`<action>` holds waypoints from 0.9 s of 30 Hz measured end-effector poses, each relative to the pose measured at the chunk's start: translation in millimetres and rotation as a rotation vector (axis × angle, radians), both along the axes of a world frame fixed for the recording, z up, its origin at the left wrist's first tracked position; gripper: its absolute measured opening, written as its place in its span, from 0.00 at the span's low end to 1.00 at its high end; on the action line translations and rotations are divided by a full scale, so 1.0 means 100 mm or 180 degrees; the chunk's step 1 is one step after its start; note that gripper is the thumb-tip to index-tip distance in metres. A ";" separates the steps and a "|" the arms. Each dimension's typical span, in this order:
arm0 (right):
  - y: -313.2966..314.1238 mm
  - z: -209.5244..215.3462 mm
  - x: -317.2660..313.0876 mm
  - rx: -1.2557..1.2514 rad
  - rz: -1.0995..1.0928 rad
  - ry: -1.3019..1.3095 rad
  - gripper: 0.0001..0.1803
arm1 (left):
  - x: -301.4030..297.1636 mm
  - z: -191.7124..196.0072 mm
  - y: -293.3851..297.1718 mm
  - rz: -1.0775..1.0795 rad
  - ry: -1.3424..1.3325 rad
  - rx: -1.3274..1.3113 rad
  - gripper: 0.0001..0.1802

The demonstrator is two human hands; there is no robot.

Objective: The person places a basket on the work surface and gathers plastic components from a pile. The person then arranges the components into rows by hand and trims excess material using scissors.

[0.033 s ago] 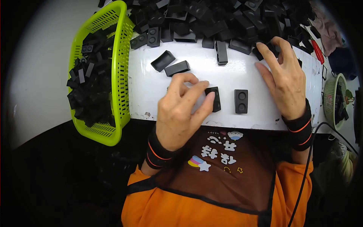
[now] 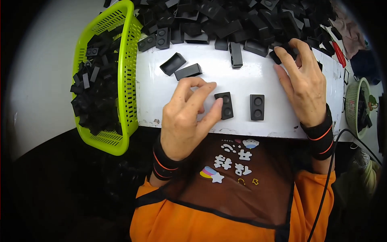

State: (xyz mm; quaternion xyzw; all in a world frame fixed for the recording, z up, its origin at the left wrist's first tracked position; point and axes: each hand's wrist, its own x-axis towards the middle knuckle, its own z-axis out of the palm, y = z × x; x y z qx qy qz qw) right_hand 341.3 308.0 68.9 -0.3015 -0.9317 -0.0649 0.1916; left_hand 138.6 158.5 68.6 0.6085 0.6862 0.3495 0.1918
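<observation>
Two black rectangular blocks with paired round recesses lie apart on the white tabletop in front of me: a left one [image 2: 226,105] and a right one [image 2: 257,107]. Beside the left block, my left hand [image 2: 187,113] has its fingers apart; the thumb tip overlaps the block's edge, and I cannot tell whether it touches. My right hand [image 2: 302,80] reaches to the edge of a heap of black blocks [image 2: 225,20]. Its fingers are spread around a dark block [image 2: 275,57] there, partly hidden by the index finger; no grip shows.
At the left stands a green slotted basket [image 2: 126,80] filled with black pieces. A hollow black piece [image 2: 173,63] and another black block [image 2: 188,71] lie beyond my left hand. On the right are a red-handled tool [image 2: 338,54], a pale basket [image 2: 351,105] and a black cable [image 2: 327,177].
My left hand has shifted left, its fingers drawing off the left block and uncovering more of it. That block sits slightly farther left. My right hand has barely moved.
</observation>
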 end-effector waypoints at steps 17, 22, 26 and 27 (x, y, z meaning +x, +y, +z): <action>-0.77 -0.07 0.32 -0.1936 0.0297 0.0800 0.19 | 0.21 0.00 0.11 -0.1186 -0.0642 -0.0028 0.33; -0.46 0.12 0.53 -0.1584 0.0250 0.1218 0.20 | -0.03 0.08 0.27 -0.0559 0.0377 0.0665 0.24; -0.19 0.07 0.06 -0.0950 0.0505 0.0568 0.17 | 0.06 -0.01 0.65 -0.0380 0.1413 0.0738 0.14; -0.20 0.04 0.07 -0.0954 0.0493 0.0568 0.17 | 0.10 -0.06 0.68 -0.0315 0.1446 0.0858 0.12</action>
